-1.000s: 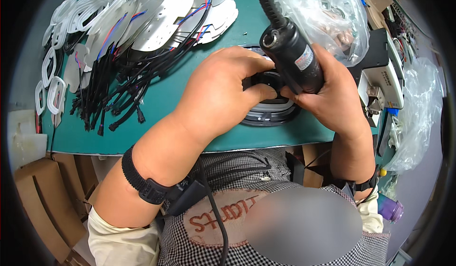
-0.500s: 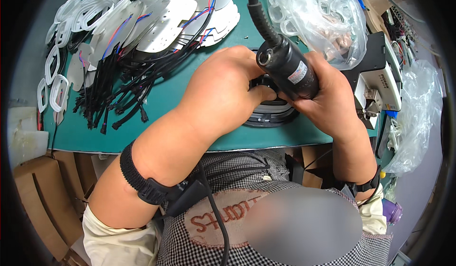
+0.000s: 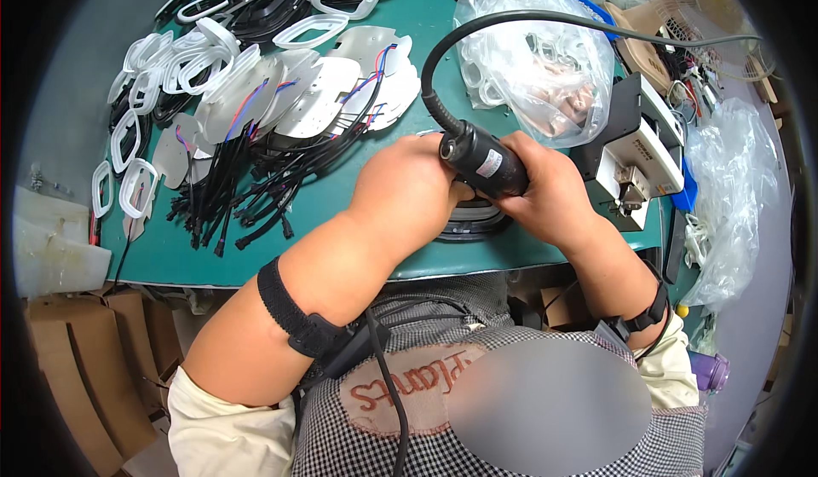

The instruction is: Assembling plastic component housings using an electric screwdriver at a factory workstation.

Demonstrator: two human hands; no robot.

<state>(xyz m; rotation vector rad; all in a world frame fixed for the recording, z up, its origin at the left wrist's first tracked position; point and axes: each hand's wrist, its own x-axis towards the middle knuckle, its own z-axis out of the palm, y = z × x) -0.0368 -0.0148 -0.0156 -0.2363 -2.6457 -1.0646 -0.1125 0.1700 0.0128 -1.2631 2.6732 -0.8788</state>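
My right hand point(image 3: 552, 191) grips a black corded electric screwdriver point(image 3: 498, 170), tilted, with its cable arching up from the top end. Under it lies a dark rounded housing point(image 3: 473, 228) on the green table; most of it is covered by my hands and the tool. My left hand point(image 3: 402, 191) is at the housing's left side with its fingers curled inward. Its fingertips are hidden, and what they pinch cannot be made out. The screwdriver's tip is also out of sight.
Silver plates point(image 3: 311, 98) with red and blue wires and black cables point(image 3: 230, 183) lie at left, among white oval rings point(image 3: 136, 187). A clear plastic bag point(image 3: 511, 59) of parts is behind my hands. A black-and-white machine point(image 3: 630, 157) stands right on the green table point(image 3: 358, 264).
The view has shifted, showing more of the table's far side. My right hand still holds the screwdriver over the housing, and my left hand stays beside it.
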